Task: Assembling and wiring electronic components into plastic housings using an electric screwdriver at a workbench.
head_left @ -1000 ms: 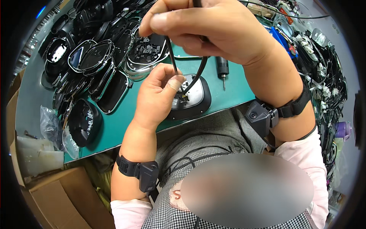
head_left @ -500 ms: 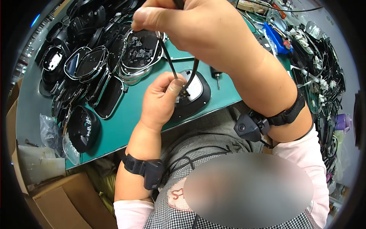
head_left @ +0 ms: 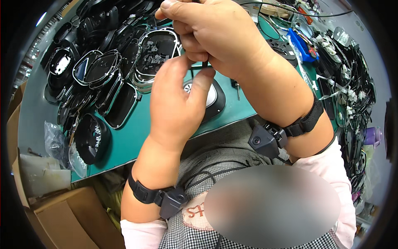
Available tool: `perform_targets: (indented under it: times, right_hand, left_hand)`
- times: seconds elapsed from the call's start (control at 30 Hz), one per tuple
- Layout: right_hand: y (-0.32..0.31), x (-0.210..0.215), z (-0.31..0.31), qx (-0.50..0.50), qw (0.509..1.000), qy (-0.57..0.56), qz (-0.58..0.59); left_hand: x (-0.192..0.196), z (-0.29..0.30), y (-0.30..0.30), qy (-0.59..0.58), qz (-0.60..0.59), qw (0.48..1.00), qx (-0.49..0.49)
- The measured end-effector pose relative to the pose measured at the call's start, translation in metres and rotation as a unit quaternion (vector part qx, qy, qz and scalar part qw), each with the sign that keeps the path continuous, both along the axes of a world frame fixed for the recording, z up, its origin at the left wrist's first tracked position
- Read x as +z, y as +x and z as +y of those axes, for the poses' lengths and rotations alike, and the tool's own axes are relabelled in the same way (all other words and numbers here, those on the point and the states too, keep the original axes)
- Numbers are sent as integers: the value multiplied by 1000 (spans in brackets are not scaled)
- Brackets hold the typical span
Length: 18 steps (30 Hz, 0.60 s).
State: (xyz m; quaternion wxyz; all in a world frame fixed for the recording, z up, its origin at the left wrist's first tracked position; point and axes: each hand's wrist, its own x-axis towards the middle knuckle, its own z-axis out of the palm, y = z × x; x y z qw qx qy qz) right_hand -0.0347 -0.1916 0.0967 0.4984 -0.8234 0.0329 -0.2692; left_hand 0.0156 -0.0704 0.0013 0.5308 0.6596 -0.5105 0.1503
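My right hand (head_left: 219, 37) is raised at the top middle, its fingers closed around a black cable (head_left: 205, 64). Just below it, my left hand (head_left: 174, 101) reaches up beside the cable. A gap shows between its thumb and fingers, and its fingertips are slightly blurred and partly hidden by the right hand. Beneath both hands, a black rounded housing (head_left: 217, 108) with a white inner plate (head_left: 212, 96) lies on the green work mat. The left hand covers much of the housing.
Many black housings and rimmed frames (head_left: 99, 68) pile up at the left. A black bowl-shaped cover (head_left: 88, 139) holds small clear bits. A screwdriver (head_left: 238, 89) lies right of the housing. Farther right are a blue tray (head_left: 300, 45) and bundled black cables (head_left: 352, 95).
My left hand has moved up from the housing towards my right hand, and its thumb and fingers have parted. My right hand has shifted slightly and stays raised on the cable.
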Motion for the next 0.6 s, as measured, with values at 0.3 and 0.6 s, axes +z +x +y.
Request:
perform_targets:
  times: [0.3,0.6]
  right_hand:
    - [-5,-1,-9,189,854,485,9]
    - [2,13,-5,99,983,118,-105]
  left_hand:
    - [-12,9,4,35,289,940,-179]
    - [-27,11,16,-73,370,884,-277]
